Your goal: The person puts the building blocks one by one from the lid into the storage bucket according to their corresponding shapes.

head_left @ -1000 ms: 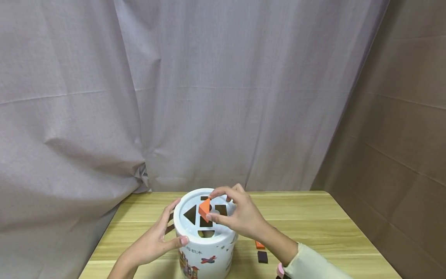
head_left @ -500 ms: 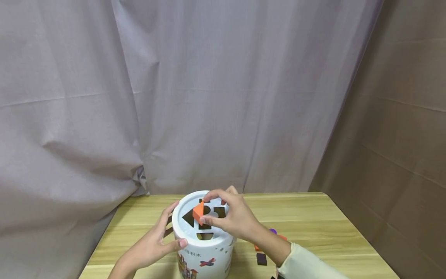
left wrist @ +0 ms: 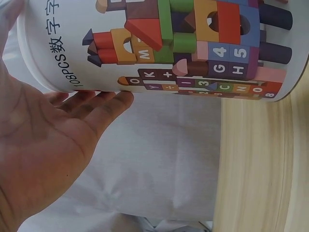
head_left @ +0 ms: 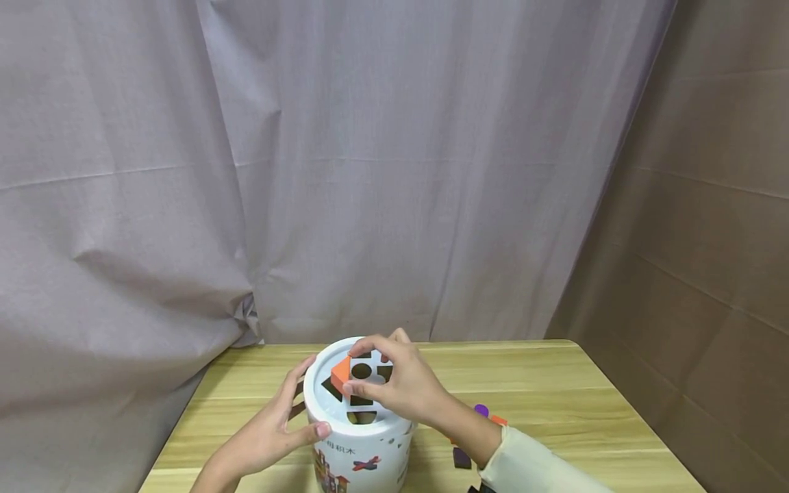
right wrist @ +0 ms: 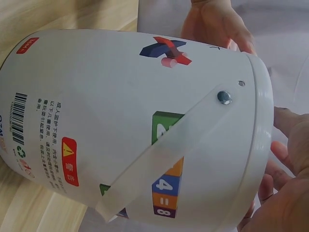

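A white lidded toy-block bucket (head_left: 376, 445) stands on the table, its lid (head_left: 327, 409) cut with shaped holes. My left hand (head_left: 265, 431) steadies the bucket at its left side, thumb in front and fingers round the far side near the rim. In the left wrist view the left hand (left wrist: 48, 140) lies along the printed wall. My right hand (head_left: 403, 383) pinches an orange triangular block (head_left: 340, 374) between thumb and finger. That block is over the triangular hole (head_left: 331, 388) and covers part of it; whether it touches the lid I cannot tell.
To the right of the bucket lie a purple round block (head_left: 481, 410), an orange block (head_left: 499, 420) and a dark block (head_left: 461, 458), partly behind the right forearm. The bucket's pale handle (right wrist: 164, 150) hangs down its side. A grey curtain (head_left: 370, 171) closes off the back.
The right hand has carried the orange triangular block leftward and slightly down, from the lid's middle to the triangular hole. The left hand keeps its hold on the bucket.
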A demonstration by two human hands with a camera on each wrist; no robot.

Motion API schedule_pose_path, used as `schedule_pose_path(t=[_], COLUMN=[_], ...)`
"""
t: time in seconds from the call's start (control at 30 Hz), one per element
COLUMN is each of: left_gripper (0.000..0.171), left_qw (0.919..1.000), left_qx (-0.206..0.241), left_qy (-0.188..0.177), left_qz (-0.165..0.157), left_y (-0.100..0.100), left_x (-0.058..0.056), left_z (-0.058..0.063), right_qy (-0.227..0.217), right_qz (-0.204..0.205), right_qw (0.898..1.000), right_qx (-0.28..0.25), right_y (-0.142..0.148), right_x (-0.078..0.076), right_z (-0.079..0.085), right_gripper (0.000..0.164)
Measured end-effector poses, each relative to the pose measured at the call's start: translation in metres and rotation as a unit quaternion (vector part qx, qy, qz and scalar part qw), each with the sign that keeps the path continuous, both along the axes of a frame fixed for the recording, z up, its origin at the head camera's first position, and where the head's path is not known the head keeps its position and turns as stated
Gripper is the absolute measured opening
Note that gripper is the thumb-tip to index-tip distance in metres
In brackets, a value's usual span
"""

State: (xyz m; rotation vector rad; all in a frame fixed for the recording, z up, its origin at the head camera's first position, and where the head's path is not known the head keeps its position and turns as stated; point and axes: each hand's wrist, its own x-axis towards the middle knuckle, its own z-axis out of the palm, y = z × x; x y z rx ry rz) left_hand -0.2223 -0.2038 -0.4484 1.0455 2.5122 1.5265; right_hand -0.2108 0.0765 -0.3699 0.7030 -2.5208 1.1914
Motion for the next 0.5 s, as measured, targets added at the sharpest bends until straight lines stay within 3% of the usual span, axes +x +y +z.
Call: schedule_pose_path(t=[0.5], left_gripper=[0.107], left_qw=[0.9997], left_qx=[0.005], left_qy=[-0.023], left_qz=[-0.004], left_y=[0.0024], left_x=[0.0005], left_z=[0.0024], right_qy=[0.002], right_qz=[-0.018], right_qw=[1.000], right_qx=[0.023], right_y=[-0.0070], right_x=[0.0044], right_z=[-0.0016], right_gripper=[0.044])
